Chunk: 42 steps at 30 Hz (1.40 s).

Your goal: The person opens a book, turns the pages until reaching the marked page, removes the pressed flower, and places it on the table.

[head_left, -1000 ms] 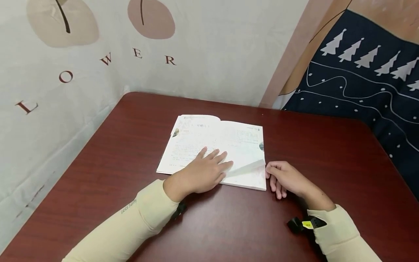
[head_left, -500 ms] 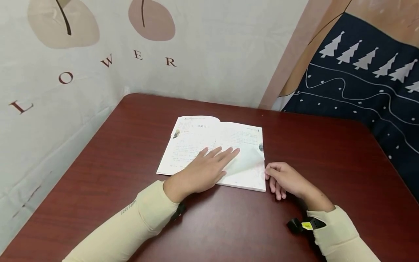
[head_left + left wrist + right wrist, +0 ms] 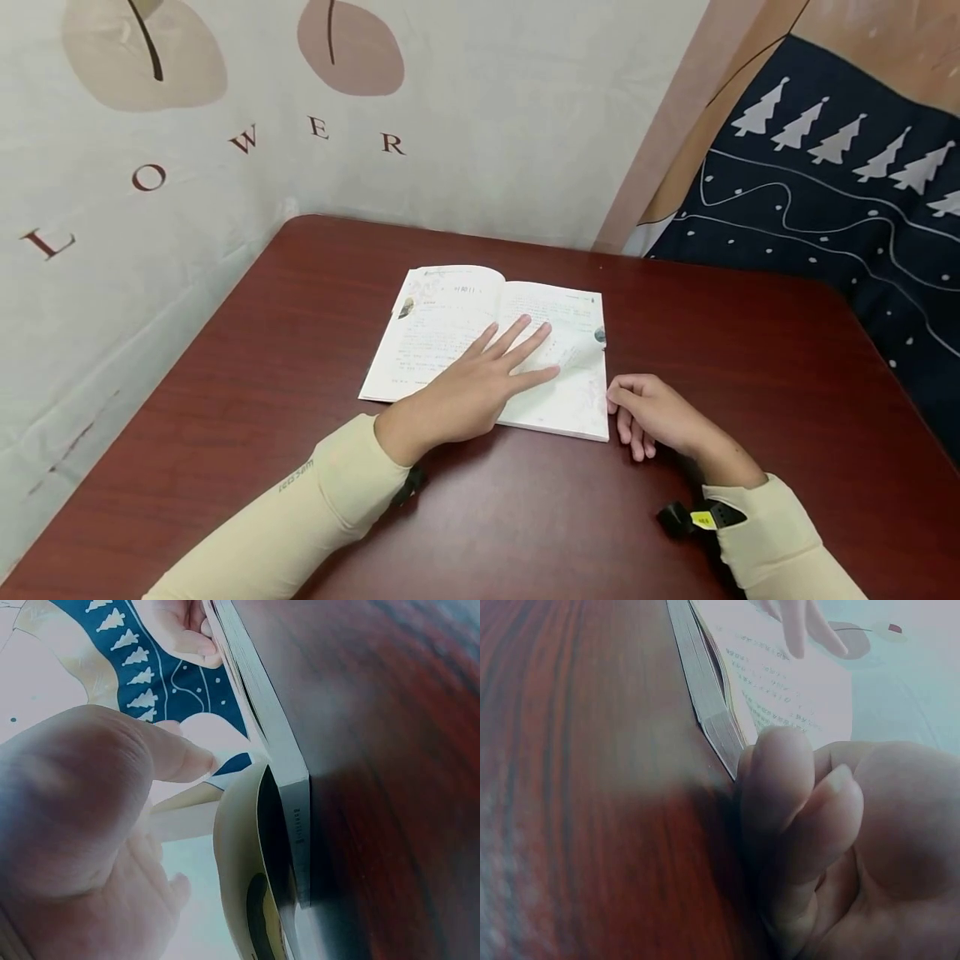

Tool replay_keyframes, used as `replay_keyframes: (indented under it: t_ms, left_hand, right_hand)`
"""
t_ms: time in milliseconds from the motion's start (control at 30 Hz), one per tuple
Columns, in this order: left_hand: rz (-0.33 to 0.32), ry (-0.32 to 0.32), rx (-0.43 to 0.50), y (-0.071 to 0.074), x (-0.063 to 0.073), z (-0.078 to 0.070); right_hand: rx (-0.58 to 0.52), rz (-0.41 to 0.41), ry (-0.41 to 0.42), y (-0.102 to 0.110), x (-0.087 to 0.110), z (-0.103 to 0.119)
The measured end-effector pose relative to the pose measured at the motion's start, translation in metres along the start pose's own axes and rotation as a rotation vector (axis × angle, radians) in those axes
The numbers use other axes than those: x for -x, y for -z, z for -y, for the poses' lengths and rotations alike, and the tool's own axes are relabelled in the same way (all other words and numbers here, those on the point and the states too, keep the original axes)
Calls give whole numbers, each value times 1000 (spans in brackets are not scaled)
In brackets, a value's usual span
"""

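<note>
An open book (image 3: pixel 562 400) with white printed pages lies on the table. Over its middle and right page my left hand (image 3: pixel 480 387) spreads its fingers wide, fingertips pointing up and right. In the left wrist view, the left thumb (image 3: pixel 176 754) stands out above the book's lower edge, and the cover (image 3: pixel 244 847) bows up on one side. Beside the book's right edge rests my right hand (image 3: pixel 656 408), fingers loosely curled. The right wrist view has its fingertips (image 3: pixel 780 765) close by the book's page edges (image 3: pixel 705 682), with nothing seen between them; whether they touch cannot be told.
The dark red-brown table (image 3: pixel 525 517) surrounds the book. Behind it hangs a pale cloth (image 3: pixel 510 150) with printed letters, and to the right a dark blue cloth (image 3: pixel 795 192) with white trees. A black camera (image 3: pixel 675 518) sits at the right wrist.
My left fingers have spread and shifted up and right across the right page. The raised fold of that page has flattened. My right hand has stayed in place.
</note>
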<state>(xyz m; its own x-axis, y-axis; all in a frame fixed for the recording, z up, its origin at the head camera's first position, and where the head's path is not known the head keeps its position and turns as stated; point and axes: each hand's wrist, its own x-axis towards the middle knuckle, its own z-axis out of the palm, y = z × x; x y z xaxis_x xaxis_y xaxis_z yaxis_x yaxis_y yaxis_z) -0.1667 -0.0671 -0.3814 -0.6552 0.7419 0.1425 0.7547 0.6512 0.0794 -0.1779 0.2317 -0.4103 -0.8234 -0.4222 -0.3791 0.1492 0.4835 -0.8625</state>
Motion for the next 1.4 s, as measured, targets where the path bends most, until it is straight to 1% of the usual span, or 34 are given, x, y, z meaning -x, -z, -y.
replay_keyframes:
  t_ms: [167,233,367,633,733,833,1000,1167,1267,1400]
  left_hand:
    - [-9,-37,-48,3,-1,0]
    - [8,-37,-48,4,-2,0]
    - [57,-27,-17,5,-1,-2]
    - [103,10,-1,4,-1,-2]
    - [147,28,15,3,-1,-3]
    - [172,48,18,2,-1,-3]
    - [165,71,10,2,0,-4]
    - [189,108,9,2,1,-4]
    - [195,140,-1,2,1,-3]
    - [196,160,-13,-1,1,-4]
  right_hand:
    - [-2,-12,15,1,1,3]
    - [-2,-12,17,1,2,4]
    - [-2,10,2,1,3,4]
    - [-6,-8,1,1,1,2]
    - [-8,7,-10,0,1,-1]
    - [-8,4,-15,-2,1,-1]
    - [-6,-14,5,-2,0,0]
    - [-7,5,-4,-2,1,-2]
    - [-5,3,4,-1,0,-1]
    - [-11,-8,5,-2,0,-4]
